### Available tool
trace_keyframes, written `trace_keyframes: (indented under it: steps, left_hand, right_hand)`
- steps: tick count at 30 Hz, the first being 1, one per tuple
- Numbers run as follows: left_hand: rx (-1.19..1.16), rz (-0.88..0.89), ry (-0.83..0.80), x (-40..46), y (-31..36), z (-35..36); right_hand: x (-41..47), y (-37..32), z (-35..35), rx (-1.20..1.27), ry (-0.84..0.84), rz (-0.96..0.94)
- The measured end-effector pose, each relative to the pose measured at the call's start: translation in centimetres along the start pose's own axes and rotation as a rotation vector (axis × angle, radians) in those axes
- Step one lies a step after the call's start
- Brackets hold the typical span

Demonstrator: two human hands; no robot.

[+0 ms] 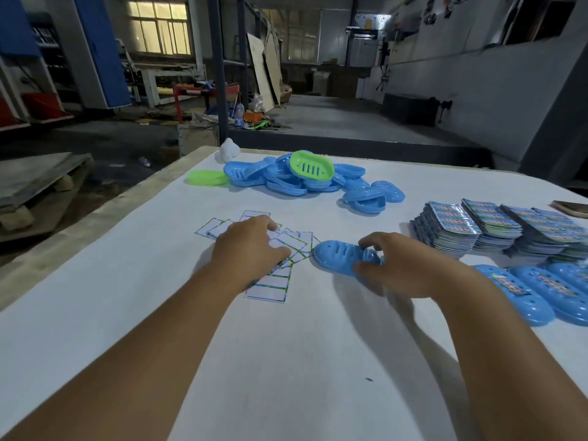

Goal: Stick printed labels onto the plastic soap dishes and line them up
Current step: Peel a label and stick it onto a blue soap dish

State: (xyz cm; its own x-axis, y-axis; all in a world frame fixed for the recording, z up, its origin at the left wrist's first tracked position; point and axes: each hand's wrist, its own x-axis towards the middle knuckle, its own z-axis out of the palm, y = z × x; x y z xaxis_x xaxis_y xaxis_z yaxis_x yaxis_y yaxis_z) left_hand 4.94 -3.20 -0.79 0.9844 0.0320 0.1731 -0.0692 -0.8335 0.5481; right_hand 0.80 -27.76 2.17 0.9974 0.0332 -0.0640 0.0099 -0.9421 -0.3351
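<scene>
My right hand (393, 265) grips one end of a blue soap dish (337, 254) lying on the white table (286, 361). My left hand (251, 243) rests palm down on a loose spread of white label backings (270, 284) with green borders, its fingers curled over them. A heap of blue soap dishes (302, 183) with a green dish (311, 167) on top lies at the far side. Labelled blue dishes (547, 291) stand in a row at the right. Stacks of printed labels (477, 227) sit behind that row.
A second green dish (206, 178) lies left of the heap, with a small white object (227, 151) at the far table edge. A dark flat object (572, 208) shows at the right edge. Beyond the table is a workshop floor with pallets and machines.
</scene>
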Motion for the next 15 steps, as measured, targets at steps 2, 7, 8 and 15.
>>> trace_keyframes:
  steps: [2, 7, 8, 15]
  left_hand:
    - [-0.180, -0.068, -0.013, 0.2, -0.3, 0.1]
    - [-0.440, -0.152, 0.033, 0.7, -0.4, -0.5]
    - [-0.472, -0.152, 0.042, 0.8, -0.2, -0.8]
    - [-0.762, -0.038, -0.065, 0.0, 1.4, -1.1]
  right_hand:
    - [0.0, -0.4, 0.0, -0.010, 0.018, 0.004]
    - [-0.1, -1.4, 0.4, 0.038, 0.209, -0.073]
    - [-0.2, -1.8, 0.6, 0.083, 0.266, -0.106]
    - [0.3, -4.4, 2.2, 0.618, 0.267, -0.184]
